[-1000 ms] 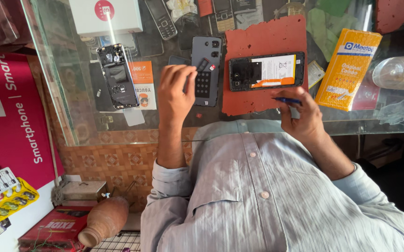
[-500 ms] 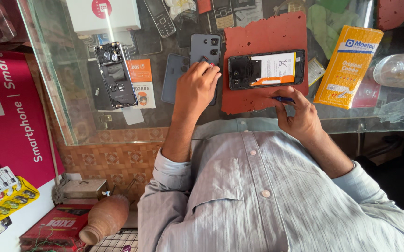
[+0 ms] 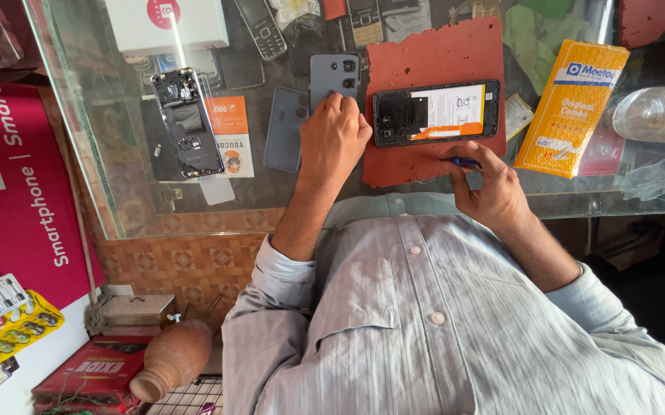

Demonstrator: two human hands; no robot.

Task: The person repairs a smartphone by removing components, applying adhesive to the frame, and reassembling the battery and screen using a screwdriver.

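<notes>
My left hand (image 3: 332,142) lies on the glass counter with its fingers curled on the lower end of a grey phone (image 3: 334,75) that lies back up, camera lenses showing. A blue-grey back cover (image 3: 285,129) lies just left of that hand. My right hand (image 3: 490,188) pinches a small blue tool (image 3: 463,162) at the near edge of a red mat (image 3: 432,54). An opened phone (image 3: 436,113) with its back off, showing a white and orange battery, lies on the mat between the two hands.
A stripped phone frame (image 3: 186,123) and a white box (image 3: 165,23) lie at the left. A yellow packet (image 3: 571,107) and a clear bottle (image 3: 655,115) sit at the right. Keypad phones (image 3: 262,27) lie at the far edge. A clay pot (image 3: 171,357) stands below the counter.
My left hand held a small dark keypad piece over the grey phone, then slid right, uncovering the blue-grey cover. The right hand with the blue tool barely moved.
</notes>
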